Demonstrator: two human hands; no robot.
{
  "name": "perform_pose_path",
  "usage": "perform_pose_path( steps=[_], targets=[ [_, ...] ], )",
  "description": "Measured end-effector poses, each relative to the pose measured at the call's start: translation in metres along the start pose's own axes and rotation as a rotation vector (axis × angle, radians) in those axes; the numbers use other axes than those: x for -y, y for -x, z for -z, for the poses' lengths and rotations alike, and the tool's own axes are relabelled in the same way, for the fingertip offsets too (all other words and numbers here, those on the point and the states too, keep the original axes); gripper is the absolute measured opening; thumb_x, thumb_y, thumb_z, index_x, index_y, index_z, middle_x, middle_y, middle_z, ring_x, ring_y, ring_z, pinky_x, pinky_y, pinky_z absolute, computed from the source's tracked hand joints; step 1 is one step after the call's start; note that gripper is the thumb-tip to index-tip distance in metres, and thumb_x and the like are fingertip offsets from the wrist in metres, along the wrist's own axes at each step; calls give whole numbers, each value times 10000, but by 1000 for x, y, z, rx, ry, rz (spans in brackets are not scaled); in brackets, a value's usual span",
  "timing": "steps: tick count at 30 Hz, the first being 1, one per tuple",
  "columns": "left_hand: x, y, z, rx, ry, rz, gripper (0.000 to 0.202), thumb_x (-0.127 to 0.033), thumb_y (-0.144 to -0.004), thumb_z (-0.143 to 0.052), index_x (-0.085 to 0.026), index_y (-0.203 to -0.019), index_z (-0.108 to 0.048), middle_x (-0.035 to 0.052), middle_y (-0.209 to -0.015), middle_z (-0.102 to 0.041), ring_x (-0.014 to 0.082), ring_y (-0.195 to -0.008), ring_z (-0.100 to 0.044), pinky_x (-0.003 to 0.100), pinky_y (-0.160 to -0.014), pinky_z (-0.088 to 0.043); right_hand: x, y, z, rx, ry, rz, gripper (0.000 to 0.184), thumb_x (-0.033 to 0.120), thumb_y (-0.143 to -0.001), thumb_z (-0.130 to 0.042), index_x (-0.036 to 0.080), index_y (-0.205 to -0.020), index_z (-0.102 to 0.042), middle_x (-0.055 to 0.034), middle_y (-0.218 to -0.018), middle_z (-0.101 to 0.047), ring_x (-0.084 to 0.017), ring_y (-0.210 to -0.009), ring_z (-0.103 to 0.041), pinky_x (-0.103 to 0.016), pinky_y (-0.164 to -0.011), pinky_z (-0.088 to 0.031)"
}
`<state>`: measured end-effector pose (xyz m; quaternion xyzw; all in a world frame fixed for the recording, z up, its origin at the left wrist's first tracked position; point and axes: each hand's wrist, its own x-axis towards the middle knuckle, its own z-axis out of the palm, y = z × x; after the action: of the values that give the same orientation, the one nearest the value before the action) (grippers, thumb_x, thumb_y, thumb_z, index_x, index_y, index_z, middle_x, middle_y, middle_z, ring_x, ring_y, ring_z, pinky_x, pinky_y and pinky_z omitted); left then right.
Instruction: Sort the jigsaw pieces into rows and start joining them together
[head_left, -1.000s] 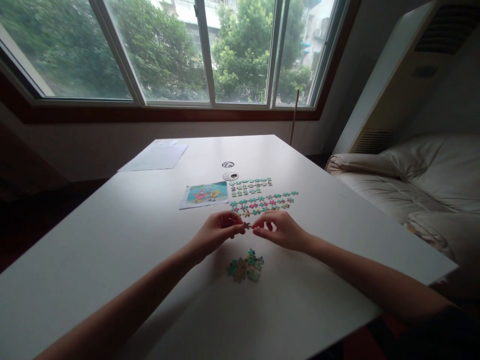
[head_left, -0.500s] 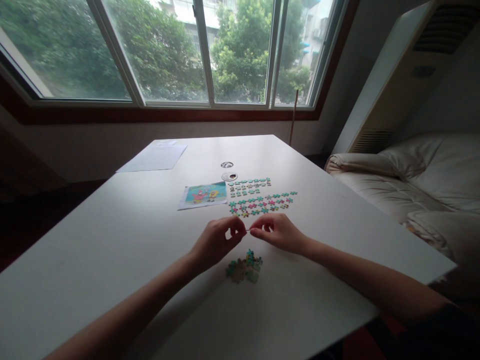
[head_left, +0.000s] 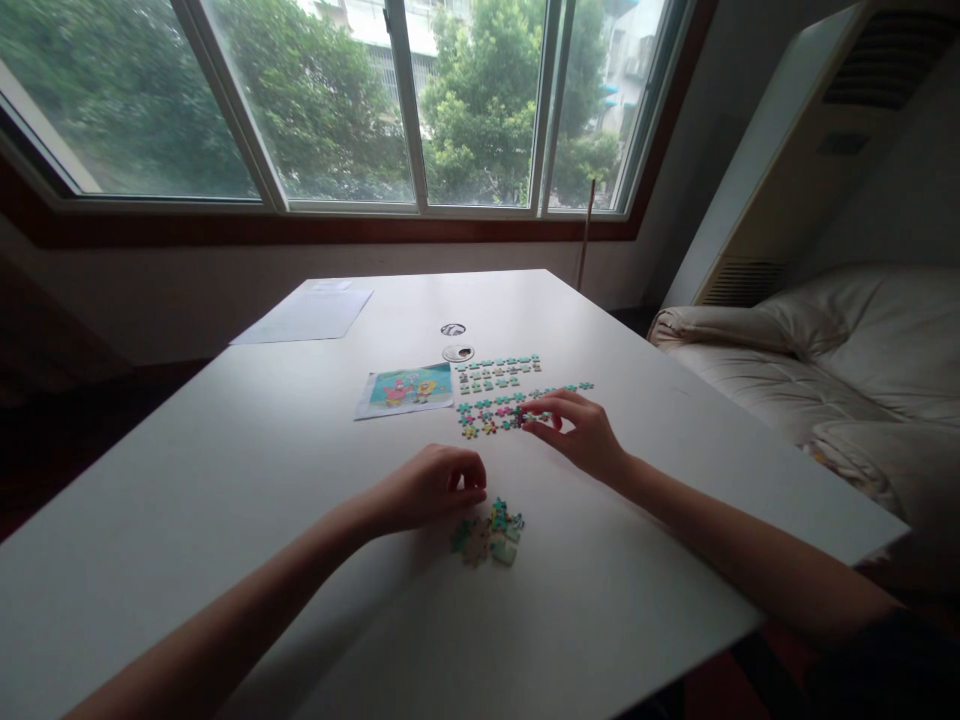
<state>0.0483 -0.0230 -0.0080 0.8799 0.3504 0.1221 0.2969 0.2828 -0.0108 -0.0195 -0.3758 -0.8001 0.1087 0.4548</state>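
Note:
My right hand (head_left: 581, 432) reaches over the laid-out rows of jigsaw pieces (head_left: 484, 406). Its thumb and fingers pinch a small dark puzzle piece (head_left: 522, 417) at the near edge of these rows. Part of the rows is hidden behind the fingers. My left hand (head_left: 442, 483) is low over the white table, fingers curled in toward the thumb, with no piece visible in it. Just below and to the right of it lies a small heap of loose puzzle pieces (head_left: 504, 550), some teal and patterned, others pale side up.
A picture sheet (head_left: 409, 388) with cartoon figures lies left of the rows. Two round flat items (head_left: 458, 353) are behind it, and white papers (head_left: 304, 313) lie at the far left of the table (head_left: 225, 470). A pale sofa (head_left: 825, 340) stands to the right.
My hands have come apart. The right one moved forward and right to the rows with a piece; the left one drew back toward the heap.

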Motion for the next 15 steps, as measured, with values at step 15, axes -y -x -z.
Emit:
perform_pose_path(
  steps=[15],
  targets=[
    [-11,12,16,335,22,83,228,-311,-673,-667,-203,-871,-632,-27,-702,-597,108,-593,-520,190,-546,-383,-10,-9,17,-54,29,18,233,346,-768,-583,219,-953,-647,-12,-772,-622,-69,-535,-472,-215,-554,-432]
  ],
)
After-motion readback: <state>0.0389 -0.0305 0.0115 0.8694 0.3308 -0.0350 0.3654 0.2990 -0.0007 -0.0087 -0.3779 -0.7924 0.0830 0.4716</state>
